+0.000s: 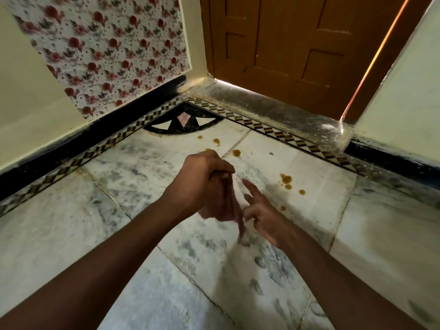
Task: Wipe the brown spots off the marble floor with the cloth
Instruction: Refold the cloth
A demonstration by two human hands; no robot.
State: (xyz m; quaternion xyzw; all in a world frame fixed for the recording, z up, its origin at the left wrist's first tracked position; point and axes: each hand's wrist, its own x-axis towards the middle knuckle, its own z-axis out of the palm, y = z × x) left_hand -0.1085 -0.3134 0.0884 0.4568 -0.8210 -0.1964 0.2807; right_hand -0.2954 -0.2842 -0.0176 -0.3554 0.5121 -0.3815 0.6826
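Brown spots dot the white marble floor (pixel 147 234): a cluster (pixel 285 179) to the right of my hands, one on a tile seam (pixel 236 152), and smaller ones (pixel 216 141) nearer the corner. My left hand (pixel 207 179) is held above the floor as a fist, closed on a thin, pale, motion-blurred strip that looks like the cloth (pixel 238 225), which trails down between my hands. My right hand (pixel 262 217) is just beside it, fingers spread and index finger extended, touching or nearly touching the strip.
A room corner lies ahead, with a checkered inlay border (pixel 273 131) and a black fan-shaped inlay (pixel 183 122). A brown wooden door (pixel 297 44) stands slightly ajar behind a raised stone threshold (pixel 285 115). Floral wallpaper (pixel 107 51) covers the left wall above a black skirting (pixel 95 134).
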